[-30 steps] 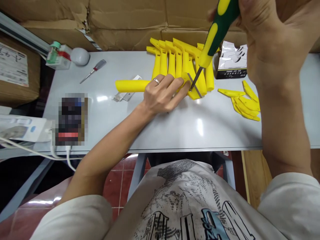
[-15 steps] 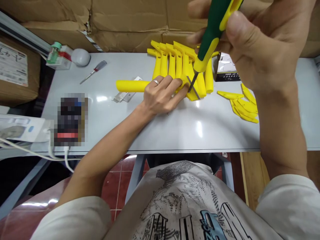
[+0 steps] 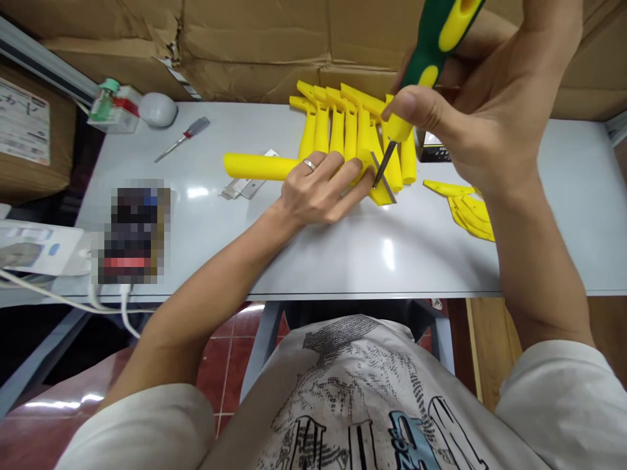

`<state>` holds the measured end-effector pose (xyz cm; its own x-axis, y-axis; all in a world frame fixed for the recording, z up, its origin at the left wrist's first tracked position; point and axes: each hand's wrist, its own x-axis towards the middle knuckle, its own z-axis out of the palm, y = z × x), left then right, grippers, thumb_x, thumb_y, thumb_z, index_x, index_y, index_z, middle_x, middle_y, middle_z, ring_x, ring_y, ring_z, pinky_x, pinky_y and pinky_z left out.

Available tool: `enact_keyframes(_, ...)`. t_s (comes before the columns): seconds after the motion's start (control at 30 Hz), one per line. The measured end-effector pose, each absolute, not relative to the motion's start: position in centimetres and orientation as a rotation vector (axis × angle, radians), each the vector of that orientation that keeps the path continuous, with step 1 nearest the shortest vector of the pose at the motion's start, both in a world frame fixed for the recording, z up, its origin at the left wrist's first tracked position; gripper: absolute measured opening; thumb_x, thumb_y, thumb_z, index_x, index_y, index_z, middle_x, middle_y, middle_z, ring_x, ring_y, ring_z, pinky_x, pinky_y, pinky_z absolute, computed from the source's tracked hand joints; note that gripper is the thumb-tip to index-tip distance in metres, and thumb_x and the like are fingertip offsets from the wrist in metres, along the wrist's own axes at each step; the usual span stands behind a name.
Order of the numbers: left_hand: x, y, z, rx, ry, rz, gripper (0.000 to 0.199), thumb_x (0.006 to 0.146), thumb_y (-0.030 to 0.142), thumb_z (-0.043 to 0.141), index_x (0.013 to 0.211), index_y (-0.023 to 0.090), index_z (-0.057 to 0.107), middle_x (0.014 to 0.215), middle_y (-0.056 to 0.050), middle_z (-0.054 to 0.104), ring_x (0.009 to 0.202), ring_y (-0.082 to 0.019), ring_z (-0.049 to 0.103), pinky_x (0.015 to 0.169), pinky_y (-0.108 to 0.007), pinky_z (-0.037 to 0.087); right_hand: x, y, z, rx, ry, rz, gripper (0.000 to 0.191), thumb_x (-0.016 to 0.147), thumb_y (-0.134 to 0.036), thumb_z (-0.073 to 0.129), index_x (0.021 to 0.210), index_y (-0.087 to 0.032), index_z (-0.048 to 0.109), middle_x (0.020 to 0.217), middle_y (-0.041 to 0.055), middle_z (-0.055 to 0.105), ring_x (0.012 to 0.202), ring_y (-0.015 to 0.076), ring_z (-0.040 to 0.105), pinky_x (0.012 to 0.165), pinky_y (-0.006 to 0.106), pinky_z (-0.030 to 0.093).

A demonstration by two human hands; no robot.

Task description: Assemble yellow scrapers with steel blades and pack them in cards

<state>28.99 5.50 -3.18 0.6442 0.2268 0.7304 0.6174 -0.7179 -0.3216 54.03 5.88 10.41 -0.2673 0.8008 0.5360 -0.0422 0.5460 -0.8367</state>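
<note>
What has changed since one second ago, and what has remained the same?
The right hand has shifted down and left in the picture, its thumb now lower on the green-and-yellow screwdriver, whose handle looks turned. Nothing was visibly taken up or let go. The left hand stays on the yellow tool, and the screwdriver's tip stays at the tool's head.

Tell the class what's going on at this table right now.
A person's left hand holds a yellow scraper on the white table, while the right hand holds a green-and-yellow screwdriver, its tip down at the scraper's head end, beside a metal strip. Similar yellow handles lie in a row just behind; loose yellow plates lie to the right, and a smaller screwdriver to the left.
</note>
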Motion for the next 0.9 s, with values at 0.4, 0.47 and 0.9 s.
enact_keyframes(0.4, 30.0, 5.2, -1.1, -2.260, -0.467, -1.073, 0.030, 0.123, 0.013, 0.057, 0.143, 0.026, 0.074, 0.101, -0.002, 0.078, 0.077, -0.016, 0.078, 0.066, -0.028, 0.047, 51.8, 3.8, 10.0, -0.841, -1.402, 0.407, 0.036, 0.106, -0.047, 0.082, 0.133, -0.040, 0.060, 0.091, -0.0022, 0.053, 0.101, 0.0195, 0.081, 0.095, 0.031, 0.073)
enact_keyframes(0.47, 30.7, 4.6, 0.0, -2.093, -0.355, -1.005, 0.020, 0.121, 0.011, 0.062, 0.126, 0.019, 0.079, 0.093, -0.001, 0.076, 0.070, -0.014, 0.072, 0.061, -0.027, 0.045, 52.2, 3.3, 11.0, -0.885, -1.528, 0.590, 0.047, 0.101, -0.050, 0.085, 0.139, -0.041, 0.057, 0.105, -0.0018, 0.066, 0.099, 0.0189, 0.081, 0.092, 0.031, 0.076)
enact_keyframes(0.9, 29.2, 5.8, -0.6, -2.106, -0.499, -1.086, 0.060, 0.120, 0.005, 0.056, 0.178, 0.019, 0.055, 0.120, -0.013, 0.083, 0.105, -0.026, 0.087, 0.095, -0.041, 0.073, 56.8, 5.3, 12.6, -1.171, -1.709, 1.393, 0.036, 0.094, -0.049, 0.094, 0.090, -0.022, 0.070, 0.076, 0.0013, 0.057, 0.060, 0.0130, 0.055, 0.041, 0.023, 0.037)
